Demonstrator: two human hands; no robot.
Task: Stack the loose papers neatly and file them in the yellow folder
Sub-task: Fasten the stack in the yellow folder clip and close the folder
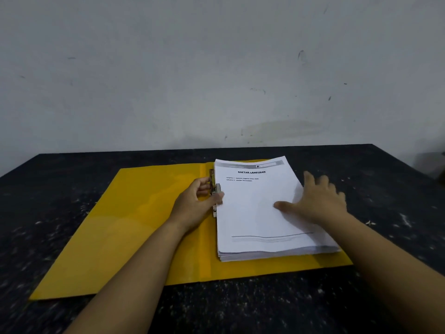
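the yellow folder (134,227) lies opened flat on the dark speckled tabletop (60,189), its left flap bare and reaching toward the near left corner. along the fold stands a metal clip (215,189), right at the left edge of the paper. the left hand (195,203) comes in from the lower left and sits at that clip: its grip is clamped on the metal, thumb on the paper side and curled fingers on the folder side. to the right of it, the stack of papers (260,213) rests on the folder's right flap, squared up and thick, the top sheet headed "daftar lampiran" with a thin line near its bottom. further right, the right hand (315,201) lies across the right part of the top sheet, its grip apart, fingers spread and fairly straight, thumb pointing left; it is blurred, so i cannot tell how firmly it presses. behind everything rises a pale, scuffed wall (216,68).
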